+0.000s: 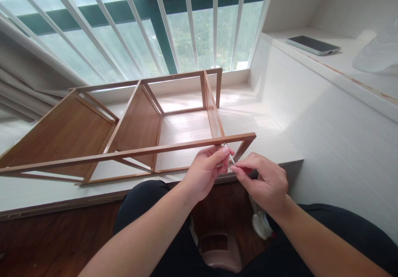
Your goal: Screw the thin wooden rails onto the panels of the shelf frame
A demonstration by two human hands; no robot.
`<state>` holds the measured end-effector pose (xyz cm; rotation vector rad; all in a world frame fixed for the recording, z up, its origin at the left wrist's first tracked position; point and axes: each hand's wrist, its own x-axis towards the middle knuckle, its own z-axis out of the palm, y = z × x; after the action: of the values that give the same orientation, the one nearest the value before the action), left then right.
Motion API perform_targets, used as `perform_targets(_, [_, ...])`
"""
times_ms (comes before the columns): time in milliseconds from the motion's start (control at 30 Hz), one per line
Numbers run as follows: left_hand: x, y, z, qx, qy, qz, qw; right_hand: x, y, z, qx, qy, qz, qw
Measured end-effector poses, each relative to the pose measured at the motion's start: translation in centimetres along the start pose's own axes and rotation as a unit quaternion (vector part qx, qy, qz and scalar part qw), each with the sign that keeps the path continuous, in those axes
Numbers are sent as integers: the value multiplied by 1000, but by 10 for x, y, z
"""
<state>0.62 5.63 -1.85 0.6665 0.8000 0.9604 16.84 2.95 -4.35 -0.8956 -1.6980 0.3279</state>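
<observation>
A brown wooden shelf rack (pixel 183 145) lies on its side, with several slatless panels set across its long rails. Just below the near rail, close to its right end, a thin silver rod that looks like a hex key (pixel 231 158) slants up to the wood. My left hand (pixel 207 166) pinches around its upper end, thumb on top and the other fingers curled beneath. The lower end sits between the thumb and fingers of my right hand (pixel 264 181). Where the tip meets the rail is small and partly covered by my left fingers.
The rack rests on a pale window ledge (pixel 267 144) before a barred window. A phone (pixel 313 44) lies on the raised shelf at right, near a translucent wrapped item (pixel 377 49). A curtain (pixel 25 74) hangs at left. Between my legs stands a brownish stool (pixel 220 254).
</observation>
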Motion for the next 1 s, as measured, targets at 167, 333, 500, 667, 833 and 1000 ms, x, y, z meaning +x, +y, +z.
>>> perform_targets(167, [0, 0, 2, 8, 1, 1, 1000, 0, -13, 4, 100, -56, 159, 981])
perform_targets(333, [-2, 1, 2, 11, -9, -11, 1000, -3, -12, 7, 149, -85, 200, 965])
perform_targets(500, [-3, 2, 0, 29, -14, -9, 999, -5, -8, 5, 92, -45, 161, 982])
perform_targets(667, [-3, 2, 0, 31, -9, 2, 999, -8, -3, 3, 5, 18, 114, 993])
perform_targets(833, [-2, 2, 0, 15, -9, -7, 1000, -13, 2, 3, -25, 54, 71, 996])
perform_targets(1000, [-1, 0, -2, -11, -13, -23, 1000, -14, 3, 5, -40, 67, 28, 997])
